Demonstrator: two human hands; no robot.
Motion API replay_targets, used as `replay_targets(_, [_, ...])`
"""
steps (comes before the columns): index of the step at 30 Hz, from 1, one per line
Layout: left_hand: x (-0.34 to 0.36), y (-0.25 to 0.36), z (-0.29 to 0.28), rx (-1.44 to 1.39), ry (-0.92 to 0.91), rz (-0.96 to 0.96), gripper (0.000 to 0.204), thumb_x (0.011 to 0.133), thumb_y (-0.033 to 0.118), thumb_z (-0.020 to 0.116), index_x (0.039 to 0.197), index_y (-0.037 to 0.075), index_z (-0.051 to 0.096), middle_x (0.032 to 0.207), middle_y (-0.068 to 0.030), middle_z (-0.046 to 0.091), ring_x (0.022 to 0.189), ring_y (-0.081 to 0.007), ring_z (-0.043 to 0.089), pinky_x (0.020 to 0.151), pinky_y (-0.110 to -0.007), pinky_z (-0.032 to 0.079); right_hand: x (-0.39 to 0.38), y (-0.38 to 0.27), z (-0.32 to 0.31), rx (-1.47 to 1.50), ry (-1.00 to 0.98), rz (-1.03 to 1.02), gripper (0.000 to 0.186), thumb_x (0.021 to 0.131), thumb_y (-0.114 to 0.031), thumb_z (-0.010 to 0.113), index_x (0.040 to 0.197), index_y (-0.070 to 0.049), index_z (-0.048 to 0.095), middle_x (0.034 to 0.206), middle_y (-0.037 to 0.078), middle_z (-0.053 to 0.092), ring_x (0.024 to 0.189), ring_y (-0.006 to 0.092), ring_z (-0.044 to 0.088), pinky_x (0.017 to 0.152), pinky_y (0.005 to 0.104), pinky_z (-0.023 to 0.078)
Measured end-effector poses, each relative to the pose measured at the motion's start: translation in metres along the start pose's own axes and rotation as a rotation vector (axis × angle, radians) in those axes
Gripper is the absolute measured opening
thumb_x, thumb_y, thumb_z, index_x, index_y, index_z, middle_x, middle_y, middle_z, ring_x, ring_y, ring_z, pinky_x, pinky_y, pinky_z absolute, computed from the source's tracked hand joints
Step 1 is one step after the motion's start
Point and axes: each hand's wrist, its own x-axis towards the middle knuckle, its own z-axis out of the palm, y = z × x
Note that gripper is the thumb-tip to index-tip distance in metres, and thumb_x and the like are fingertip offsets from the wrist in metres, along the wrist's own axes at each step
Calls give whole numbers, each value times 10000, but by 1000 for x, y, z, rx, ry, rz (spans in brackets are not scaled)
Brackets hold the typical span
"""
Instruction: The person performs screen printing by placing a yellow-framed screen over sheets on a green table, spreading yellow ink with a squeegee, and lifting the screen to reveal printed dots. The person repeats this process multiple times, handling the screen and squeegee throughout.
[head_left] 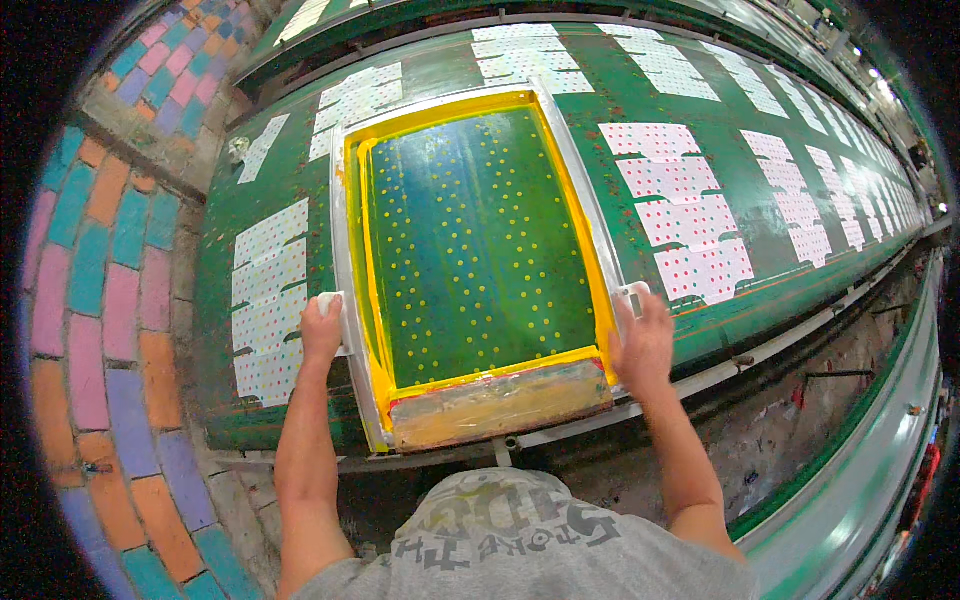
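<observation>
A screen-printing frame (pixel 345 240) with pale metal sides lies over the green table in front of me. Its green mesh (pixel 480 260) carries rows of small yellow dots, and yellow ink lines the inner edges. Across the frame's near end sits a wide ink-smeared squeegee or board (pixel 500 402); which one I cannot tell. My left hand (pixel 321 330) is closed round the white handle on the left side. At the white handle (pixel 632 290) opposite, my right hand (pixel 646 345) holds on more loosely, its fingers somewhat apart and partly covering the grip.
White fabric pieces with coloured dots (pixel 690 220) lie in rows on the long green table (pixel 585 185), on both sides of the frame. A metal rail (pixel 760 365) follows the table's near edge. Painted bricks (pixel 120 310) pave the floor at left. Another green table (pixel 850 500) stands at lower right.
</observation>
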Motion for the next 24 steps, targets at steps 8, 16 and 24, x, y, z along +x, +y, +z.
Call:
replay_targets(8, [3, -13, 19, 116, 43, -50, 430, 1049, 406, 701, 1096, -21, 709, 1078, -283, 746, 1029, -466, 729, 898, -545, 555, -82, -89, -2, 280, -384, -590, 554, 892, -228, 749, 1432, -138, 665, 1531, 140, 623, 1456, 376, 569, 1190, 536, 473])
replay_targets(16, [-5, -1, 19, 20, 85, -44, 335, 1027, 319, 685, 1214, 41, 701, 1132, -281, 762, 1091, -508, 719, 949, -581, 567, -76, -98, 6, 74, -327, -661, 500, 911, -189, 677, 1409, -145, 692, 1459, 99, 662, 1381, 324, 611, 1139, 516, 511])
replay_targets(24, [3, -17, 25, -239, 81, 50, 296, 1003, 216, 695, 1278, 108, 709, 1229, -229, 765, 1152, -443, 728, 997, -526, 574, -28, -177, 11, 56, -314, -554, 575, 874, -55, 718, 1438, -148, 652, 1333, 142, 706, 1214, 384, 688, 1024, 524, 545])
